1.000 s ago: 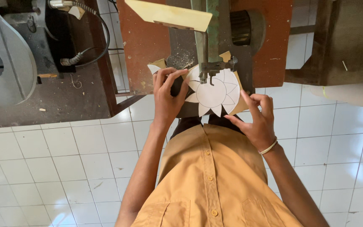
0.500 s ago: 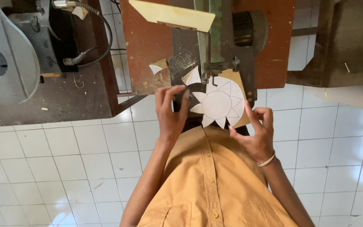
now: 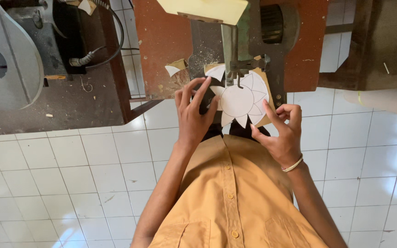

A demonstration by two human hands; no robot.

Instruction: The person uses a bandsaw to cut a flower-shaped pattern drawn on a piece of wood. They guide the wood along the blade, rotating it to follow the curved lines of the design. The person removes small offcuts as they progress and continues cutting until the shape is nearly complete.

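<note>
Feeding a thin board with a white flower pattern into a saw blade is the step in hand. The left hand lies with fingers spread and pressed flat on the left part of the board, just beside the blade; it is not clenched. The right hand pinches the board's near right corner between thumb and forefinger, the other fingers curled. The board rests on the reddish-brown tabletop of the saw, at its near edge, with the blade guide standing over the far petals of the pattern.

Judging from the position, the cut runs along the petal outlines at the far left of the flower. The next move calls for a slow turn of the board about the blade, both hands kept clear of the cutting line, with the left fingertips at most risk.

A small offcut lies on the tabletop towards its left edge, among sawdust. A second machine stands well apart at the left, over a white tiled floor.

Compared with the frame half a second earlier, the board sits further in and higher under the guide, and the left hand has moved up beside it.
</note>
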